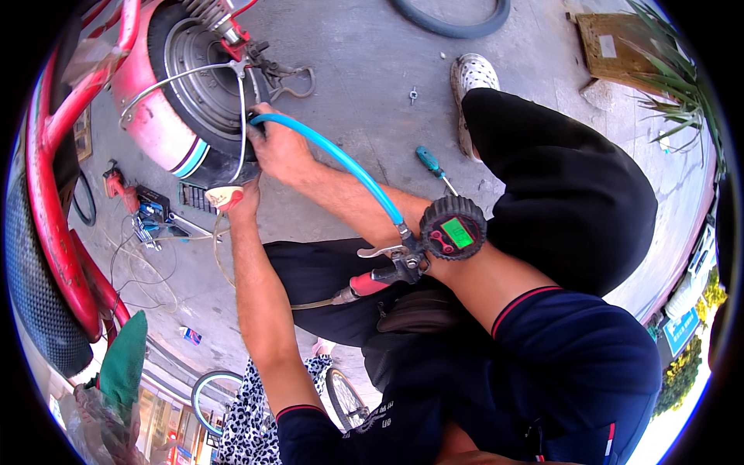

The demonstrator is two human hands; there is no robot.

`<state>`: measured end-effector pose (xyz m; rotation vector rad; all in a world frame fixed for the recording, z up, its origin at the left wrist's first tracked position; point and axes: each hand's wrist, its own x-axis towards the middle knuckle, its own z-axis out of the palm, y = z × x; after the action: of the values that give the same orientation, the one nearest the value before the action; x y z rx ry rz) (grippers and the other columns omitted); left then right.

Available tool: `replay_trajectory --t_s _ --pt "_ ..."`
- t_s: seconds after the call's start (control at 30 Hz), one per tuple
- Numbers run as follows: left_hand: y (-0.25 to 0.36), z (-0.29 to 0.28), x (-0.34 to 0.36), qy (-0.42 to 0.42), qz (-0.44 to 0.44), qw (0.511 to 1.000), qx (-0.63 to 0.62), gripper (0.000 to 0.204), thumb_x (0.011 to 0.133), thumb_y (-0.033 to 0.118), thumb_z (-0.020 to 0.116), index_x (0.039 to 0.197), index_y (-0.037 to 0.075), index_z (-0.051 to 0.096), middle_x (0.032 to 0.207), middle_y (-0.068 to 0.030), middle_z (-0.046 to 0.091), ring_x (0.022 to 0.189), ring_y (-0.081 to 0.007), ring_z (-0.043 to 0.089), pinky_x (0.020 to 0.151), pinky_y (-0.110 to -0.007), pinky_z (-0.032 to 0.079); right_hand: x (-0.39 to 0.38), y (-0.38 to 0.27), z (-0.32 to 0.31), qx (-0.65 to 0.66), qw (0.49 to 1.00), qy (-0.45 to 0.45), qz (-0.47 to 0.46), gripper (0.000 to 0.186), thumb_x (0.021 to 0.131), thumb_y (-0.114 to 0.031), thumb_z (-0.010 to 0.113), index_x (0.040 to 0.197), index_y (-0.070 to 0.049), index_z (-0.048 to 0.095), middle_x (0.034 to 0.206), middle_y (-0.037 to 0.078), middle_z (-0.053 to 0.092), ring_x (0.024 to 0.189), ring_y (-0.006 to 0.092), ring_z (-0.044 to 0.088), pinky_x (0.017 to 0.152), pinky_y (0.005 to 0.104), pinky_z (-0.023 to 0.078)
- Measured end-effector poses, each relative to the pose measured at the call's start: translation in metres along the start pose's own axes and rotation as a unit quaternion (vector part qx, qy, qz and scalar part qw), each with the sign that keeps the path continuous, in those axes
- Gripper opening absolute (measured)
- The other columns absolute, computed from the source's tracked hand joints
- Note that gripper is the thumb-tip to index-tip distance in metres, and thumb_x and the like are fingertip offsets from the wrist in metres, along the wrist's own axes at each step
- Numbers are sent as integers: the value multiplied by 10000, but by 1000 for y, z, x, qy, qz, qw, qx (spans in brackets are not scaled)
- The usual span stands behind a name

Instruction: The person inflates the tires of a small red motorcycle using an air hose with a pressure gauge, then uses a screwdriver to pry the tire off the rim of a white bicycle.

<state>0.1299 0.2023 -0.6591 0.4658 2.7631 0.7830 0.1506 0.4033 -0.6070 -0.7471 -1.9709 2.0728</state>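
Head view shows the blue air hose (341, 159) as the thing I work with: it runs from the wheel (203, 77) of the red scooter (46, 178) across my right forearm to the round pressure gauge (453, 227), which rests on that forearm near the elbow and has a green lit screen. The end of the hose is at the tyre, under my right hand (280, 151). My right fingers are curled tight around this hose end and press it against the black tyre beside the silver hub. My left hand (236, 195) is just below, at the lower edge of the tyre; its fingers are closed on something small and pale, but I cannot tell what it is.

Under the gauge there is the metal trigger lever and a red handle (370, 284) with a thin pale tube (225, 267) that goes away over the floor. My legs in black trousers (566, 194) are folded below the arms, and one white shoe (473, 77) stands on the concrete floor (372, 70). Near the shoe lies a screwdriver (434, 167) with a blue-green handle. At the left of the wheel I see a red power tool (116, 186) and a small open case of bits (151, 213). A loose black tyre (453, 19) lies at the top edge.
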Motion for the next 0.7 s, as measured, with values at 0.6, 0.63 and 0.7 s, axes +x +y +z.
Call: replay_trajectory --t_s 0.6,0.63,0.7 --pt "-1 0 -4 -9 -24 996 -91 465 853 120 740 1302 50 642 1321 -131 655 1241 -314 590 1085 -412 409 -10 7 40 208 961 124 136 215 955 -57 662 1153 28 664 993 138 731 919 188 681 828 331 536" --pt "1 -2 -5 -8 -39 991 -125 478 849 120 749 1309 49 638 1327 -133 650 1244 -317 587 1085 -411 408 -12 7 41 208 961 119 139 214 955 -56 661 1152 27 665 994 137 731 920 188 681 829 331 536" --pt "1 -8 -9 -18 -73 984 -163 496 842 130 769 1310 35 633 1329 -134 647 1248 -314 581 1080 -416 408 -14 -1 40 214 960 112 144 212 954 -53 658 1151 25 668 995 134 731 922 189 680 831 331 535"
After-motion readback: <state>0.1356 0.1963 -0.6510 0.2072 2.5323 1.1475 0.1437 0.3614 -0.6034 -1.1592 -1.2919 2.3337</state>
